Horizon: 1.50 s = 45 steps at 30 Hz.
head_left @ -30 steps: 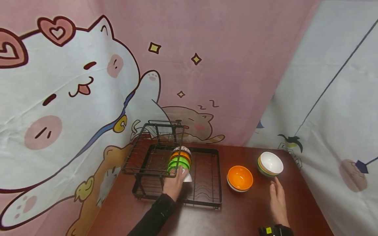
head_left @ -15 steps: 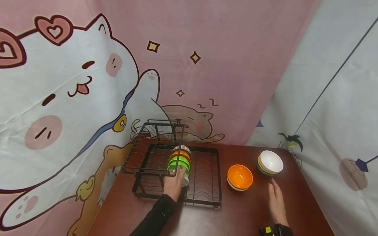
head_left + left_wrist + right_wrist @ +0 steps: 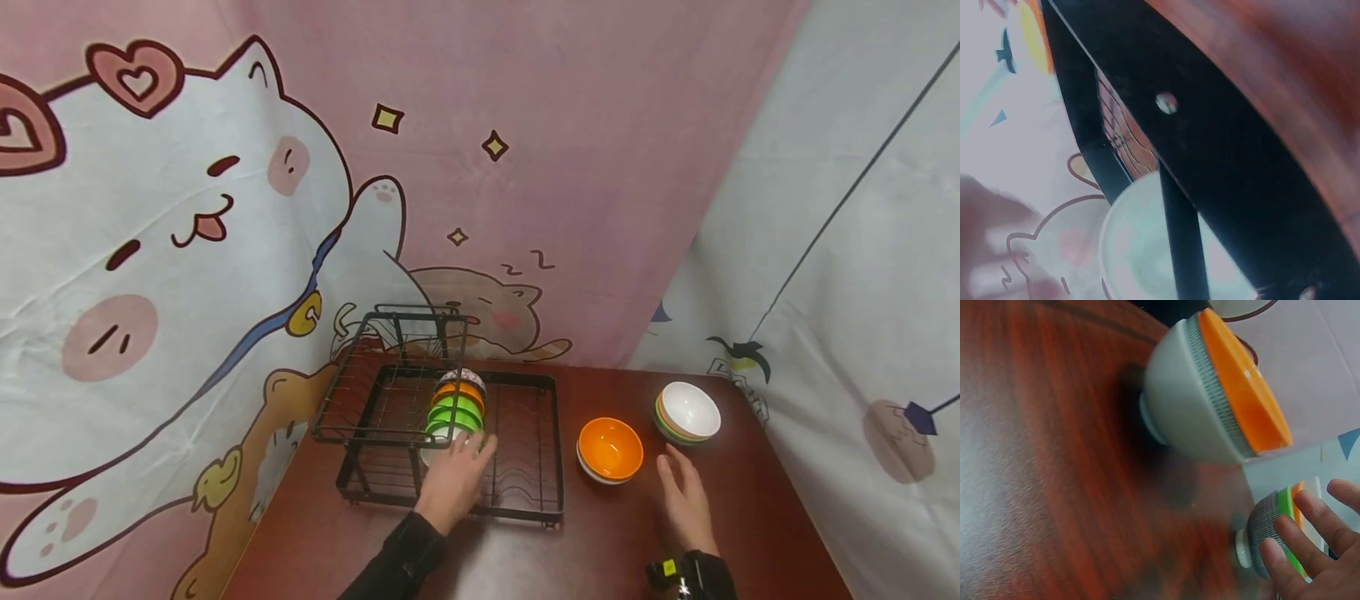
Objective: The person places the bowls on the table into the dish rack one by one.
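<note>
My left hand [image 3: 455, 481] is over the front of the black dish rack [image 3: 557, 450], fingers spread and relaxed. Beside it, at the near end of a row of bowls in the rack, sits a white bowl [image 3: 1138, 250], seen behind a rack bar in the left wrist view. Behind that stand green bowls [image 3: 459, 410], an orange bowl [image 3: 459, 392] and a patterned bowl [image 3: 467, 377]. My right hand [image 3: 687, 502] hovers over the table with its fingers apart, between an orange bowl [image 3: 611, 448] nested in a white patterned bowl [image 3: 1179, 394] and a second stack.
The second stack, a white bowl [image 3: 691, 410] atop orange, green and grey striped ones, stands at the back right. An upper wire shelf [image 3: 390, 383] overhangs the rack's left half. Printed curtains [image 3: 600, 167] rise behind the brown table [image 3: 517, 567].
My left hand has let go of the white bowl, now standing at the row's near end, and drawn slightly back and right. The right hand has shifted left toward the orange bowl.
</note>
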Each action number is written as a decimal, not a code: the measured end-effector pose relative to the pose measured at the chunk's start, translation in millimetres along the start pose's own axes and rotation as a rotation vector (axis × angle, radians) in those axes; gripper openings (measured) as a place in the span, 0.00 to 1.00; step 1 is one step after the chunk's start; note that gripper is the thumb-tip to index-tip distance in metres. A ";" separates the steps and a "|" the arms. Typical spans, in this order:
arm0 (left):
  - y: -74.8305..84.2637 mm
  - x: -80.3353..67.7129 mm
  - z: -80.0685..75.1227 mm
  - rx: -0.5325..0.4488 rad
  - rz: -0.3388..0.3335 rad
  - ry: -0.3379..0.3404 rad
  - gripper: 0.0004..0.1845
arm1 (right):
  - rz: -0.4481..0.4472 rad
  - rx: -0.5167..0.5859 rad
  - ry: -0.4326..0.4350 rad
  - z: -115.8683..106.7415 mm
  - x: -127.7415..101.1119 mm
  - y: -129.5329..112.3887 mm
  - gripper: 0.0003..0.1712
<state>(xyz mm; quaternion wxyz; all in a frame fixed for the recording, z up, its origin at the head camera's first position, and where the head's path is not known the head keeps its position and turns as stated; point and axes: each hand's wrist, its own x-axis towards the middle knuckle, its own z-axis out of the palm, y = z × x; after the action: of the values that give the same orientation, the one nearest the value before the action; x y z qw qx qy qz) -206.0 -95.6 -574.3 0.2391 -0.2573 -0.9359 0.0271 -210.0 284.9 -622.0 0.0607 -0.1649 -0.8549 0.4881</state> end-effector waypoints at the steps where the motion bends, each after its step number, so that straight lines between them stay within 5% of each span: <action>1: 1.9 -2.9 -1.1 -0.052 0.069 0.022 0.33 | -0.011 -0.009 0.002 -0.3 0.0 -0.1 0.39; 5: 12.1 -28.3 3.9 -0.190 0.334 0.083 0.24 | -0.038 -0.126 -0.013 -1.2 -1.1 9.7 0.40; 8: 18.4 -58.3 16.8 -0.270 0.422 0.033 0.25 | -0.061 -0.312 -0.063 -1.6 -3.3 27.5 0.44; 12: 20.1 -93.7 38.9 -0.345 0.375 -0.142 0.31 | -0.125 -0.517 -0.143 -1.6 -5.8 51.6 0.47; 17: 17.2 -115.0 60.0 -0.389 0.260 -0.276 0.34 | -0.113 -0.601 -0.234 2.4 -8.7 67.8 0.50; 21: 14.4 -124.9 66.9 -0.399 0.236 -0.289 0.33 | -0.086 -0.607 -0.272 6.1 -12.3 73.4 0.52; 26: 12.2 -128.4 68.4 -0.391 0.246 -0.270 0.32 | -0.121 -0.581 -0.219 7.2 -11.8 72.2 0.45; 32: 10.8 -126.5 66.9 -0.389 0.225 -0.342 0.32 | -0.053 -0.387 -0.072 12.5 0.4 37.0 0.40; 35: 10.0 -127.7 68.4 -0.378 0.226 -0.318 0.33 | -0.005 -0.302 -0.039 23.4 12.0 14.2 0.44; 41: 9.6 -129.6 72.9 -0.369 0.223 -0.344 0.33 | 0.025 -0.402 -0.107 47.1 26.7 -2.3 0.39; 45: 9.7 -129.6 74.6 -0.369 0.230 -0.381 0.33 | 0.008 -0.468 -0.020 54.9 28.8 -3.9 0.25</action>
<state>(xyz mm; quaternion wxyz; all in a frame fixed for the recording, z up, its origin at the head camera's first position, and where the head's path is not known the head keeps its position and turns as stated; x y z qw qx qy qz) -138.3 -145.9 -698.2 0.0035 -0.3912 -0.9177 -0.0691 -252.5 248.2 -648.7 0.0103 -0.1729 -0.9447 0.2786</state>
